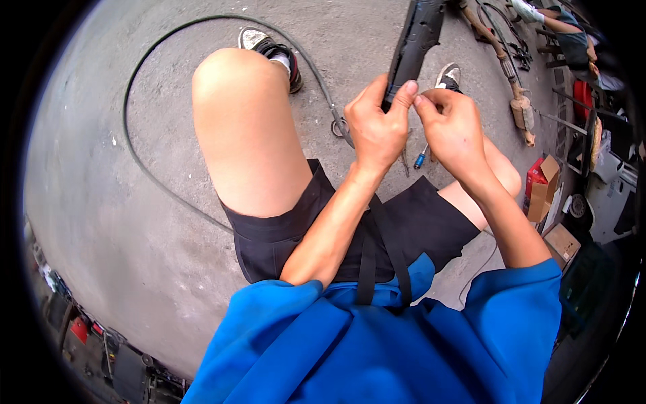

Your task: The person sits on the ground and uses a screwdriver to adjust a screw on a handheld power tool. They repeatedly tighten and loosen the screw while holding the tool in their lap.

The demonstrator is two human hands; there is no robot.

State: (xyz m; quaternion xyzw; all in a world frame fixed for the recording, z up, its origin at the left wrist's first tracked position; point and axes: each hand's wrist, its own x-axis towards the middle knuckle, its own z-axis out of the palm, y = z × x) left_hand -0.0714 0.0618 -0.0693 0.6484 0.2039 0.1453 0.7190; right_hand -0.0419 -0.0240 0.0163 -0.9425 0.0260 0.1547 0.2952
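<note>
My left hand (pixel 378 121) is closed around the lower end of a long black plastic part (pixel 418 47), which rises away from me toward the top edge. Its kind I cannot make out. Close beside it, my right hand (pixel 454 124) has thumb and fingers pinched together near the left thumb; whatever they hold is hidden or too small to name. On the ground below the hands lies a screwdriver with a blue handle (pixel 420 161). A roll of tape (pixel 340 126) rests on the concrete just left of my left hand.
A dark hose (pixel 128 101) loops over the concrete floor on the left. At the right lie a rusty exhaust pipe (pixel 521 111), an open red cardboard box (pixel 540 185) and a smaller carton (pixel 562 244). Another person's leg (pixel 565 25) shows at the top right. Mixed parts line the lower left.
</note>
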